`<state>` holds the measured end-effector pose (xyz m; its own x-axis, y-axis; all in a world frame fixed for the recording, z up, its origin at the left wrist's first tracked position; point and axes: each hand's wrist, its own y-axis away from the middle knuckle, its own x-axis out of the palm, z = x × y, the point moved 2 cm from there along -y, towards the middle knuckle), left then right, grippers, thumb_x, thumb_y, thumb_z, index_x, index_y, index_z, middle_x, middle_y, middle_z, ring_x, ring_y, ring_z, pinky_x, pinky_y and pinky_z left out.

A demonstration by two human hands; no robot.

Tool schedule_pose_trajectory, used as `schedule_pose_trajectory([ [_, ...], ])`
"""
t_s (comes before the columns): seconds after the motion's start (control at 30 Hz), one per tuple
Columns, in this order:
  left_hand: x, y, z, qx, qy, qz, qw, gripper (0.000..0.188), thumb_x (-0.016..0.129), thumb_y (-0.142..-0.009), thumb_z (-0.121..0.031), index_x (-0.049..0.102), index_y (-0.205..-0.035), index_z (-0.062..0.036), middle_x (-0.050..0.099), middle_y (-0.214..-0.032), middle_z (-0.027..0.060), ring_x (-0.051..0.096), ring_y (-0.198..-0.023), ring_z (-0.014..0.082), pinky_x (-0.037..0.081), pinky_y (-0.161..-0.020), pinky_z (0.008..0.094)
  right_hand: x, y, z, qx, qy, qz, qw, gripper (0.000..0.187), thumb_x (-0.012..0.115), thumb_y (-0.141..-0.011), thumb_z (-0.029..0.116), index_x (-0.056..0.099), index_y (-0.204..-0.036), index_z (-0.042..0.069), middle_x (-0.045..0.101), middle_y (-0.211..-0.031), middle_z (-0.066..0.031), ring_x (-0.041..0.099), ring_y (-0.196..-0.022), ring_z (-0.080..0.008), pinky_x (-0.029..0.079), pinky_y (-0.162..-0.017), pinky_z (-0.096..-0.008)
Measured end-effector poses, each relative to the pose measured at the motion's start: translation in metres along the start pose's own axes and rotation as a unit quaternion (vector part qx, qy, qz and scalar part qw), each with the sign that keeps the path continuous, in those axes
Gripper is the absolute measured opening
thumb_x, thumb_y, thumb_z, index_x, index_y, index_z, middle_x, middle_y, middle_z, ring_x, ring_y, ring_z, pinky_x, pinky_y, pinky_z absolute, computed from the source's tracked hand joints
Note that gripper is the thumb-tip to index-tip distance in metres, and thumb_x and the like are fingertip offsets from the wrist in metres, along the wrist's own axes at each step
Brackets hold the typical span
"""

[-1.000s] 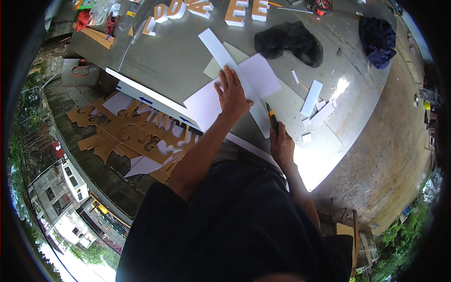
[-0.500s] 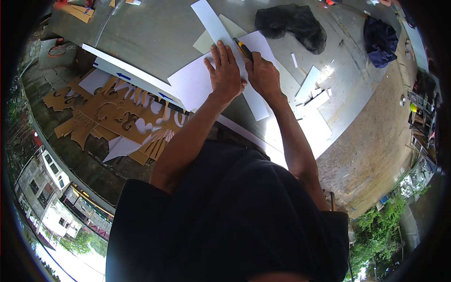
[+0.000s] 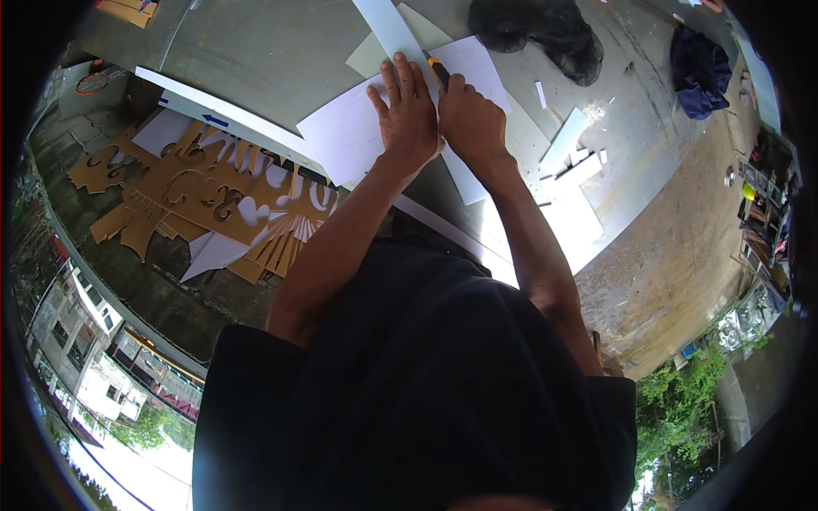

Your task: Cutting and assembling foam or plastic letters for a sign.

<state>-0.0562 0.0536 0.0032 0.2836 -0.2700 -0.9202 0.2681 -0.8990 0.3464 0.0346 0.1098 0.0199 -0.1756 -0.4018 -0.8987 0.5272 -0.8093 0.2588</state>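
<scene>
My left hand (image 3: pixel 407 119) lies flat with its fingers stretched out, pressing on a long pale straight strip (image 3: pixel 388 27) like a ruler. Beneath the strip is a white sheet (image 3: pixel 341 128), and a greyish sheet (image 3: pixel 366 58) shows under that. Wrapped round a yellow and black utility knife (image 3: pixel 437 71), my right hand (image 3: pixel 471 119) rests against the strip's right edge, close beside the left hand. The knife lies along that edge; its blade is too small to make out.
A black mesh cloth (image 3: pixel 545 38) and dark blue cloth (image 3: pixel 700 72) lie on the grey table (image 3: pixel 256 60). White offcuts (image 3: pixel 579 170) are scattered at right. Below the table's left edge, brown cut-out boards (image 3: pixel 187 196) cover the ground near a white-edged panel (image 3: pixel 230 111).
My right hand has shifted slightly left and up along the strip with the knife, close against my left hand. The left hand stays on the strip. The whole view has shifted a little.
</scene>
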Motion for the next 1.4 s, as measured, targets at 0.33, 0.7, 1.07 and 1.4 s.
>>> schedule_pose_trajectory([
  [0.33, 0.003, -0.002, 0.004, 0.008, -0.008, -0.033, 0.999, 0.112, 0.085, -0.071, -0.033, 0.023, -0.152, 0.0114, 0.008, -0.163, 0.0316, 0.01, -0.152, 0.0497, 0.021, -0.116, 0.0687, -0.012, 0.029, 0.006, 0.009, 0.059, 0.056, 0.997, 0.022, 0.056, -0.096, 0.016, 0.05, -0.106, -0.003, 0.071, -0.082, -0.0167, 0.074, -0.067, -0.0324, 0.059, -0.057, -0.0402],
  [0.7, 0.001, 0.003, 0.0, -0.013, 0.029, 0.0, 1.0, 0.125, 0.093, -0.065, -0.036, 0.018, -0.153, 0.0107, 0.01, -0.164, 0.0282, 0.012, -0.152, 0.0464, 0.023, -0.116, 0.0665, -0.007, 0.099, -0.016, 0.05, 0.116, 0.101, 0.987, 0.035, 0.065, -0.088, 0.012, 0.05, -0.114, -0.005, 0.069, -0.086, -0.0124, 0.073, -0.063, -0.0254, 0.058, -0.053, -0.0354],
  [1.07, -0.002, -0.001, -0.001, -0.02, 0.041, 0.007, 0.999, 0.119, 0.09, -0.071, -0.034, 0.017, -0.155, 0.009, 0.007, -0.166, 0.0258, 0.008, -0.154, 0.0441, 0.017, -0.119, 0.0658, -0.005, 0.131, -0.024, 0.094, 0.1, 0.091, 0.986, 0.029, 0.062, -0.093, 0.015, 0.05, -0.115, -0.001, 0.069, -0.084, -0.0147, 0.073, -0.065, -0.0301, 0.057, -0.057, -0.0407],
  [1.4, -0.011, 0.014, 0.066, 0.104, 0.117, -0.037, 0.987, 0.113, 0.09, -0.071, -0.023, 0.02, -0.157, -0.0021, 0.015, -0.165, 0.0213, 0.015, -0.154, 0.0377, 0.018, -0.123, 0.0557, -0.017, 0.145, -0.087, 0.21, -0.331, -0.055, 0.918, 0.035, 0.067, -0.094, 0.028, 0.058, -0.112, -0.001, 0.067, -0.078, -0.0143, 0.068, -0.07, -0.0264, 0.053, -0.069, -0.0412],
])
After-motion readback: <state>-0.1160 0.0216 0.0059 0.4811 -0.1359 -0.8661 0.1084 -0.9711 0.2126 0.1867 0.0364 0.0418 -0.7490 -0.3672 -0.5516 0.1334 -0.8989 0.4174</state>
